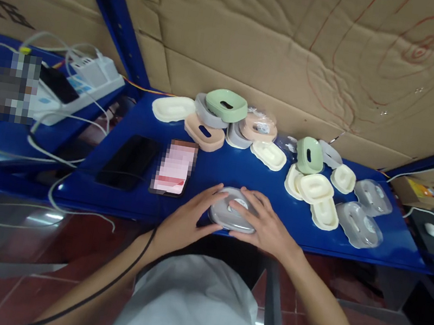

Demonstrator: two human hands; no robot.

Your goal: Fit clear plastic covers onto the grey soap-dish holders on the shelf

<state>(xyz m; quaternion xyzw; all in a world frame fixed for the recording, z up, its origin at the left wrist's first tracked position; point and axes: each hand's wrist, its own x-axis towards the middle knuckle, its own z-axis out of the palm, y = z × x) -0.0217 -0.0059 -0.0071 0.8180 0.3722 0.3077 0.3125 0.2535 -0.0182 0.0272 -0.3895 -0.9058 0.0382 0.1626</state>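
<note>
Grey case [232, 217] (shelf edge) clasped between left hand [185, 220] and right hand [266, 228].

Grey oval case [231, 217] on blue shelf [215, 176]. Other cases: green [226, 105], peach [204, 132], cream [173, 108], clear [358, 224]. Black phone [129, 162]; brown cardboard [301, 49] w/ red scribbles; white power strip [89, 82].

I take this for a small workshop or packing station. I see a blue metal shelf [205, 182] serving as the work surface, flattened cardboard sheets [301, 49] lining the wall behind it, many identical plastic shells [315, 188] in cream, green, pink and grey heaped in batches, and a power strip [91, 74] with trailing cables.
</note>
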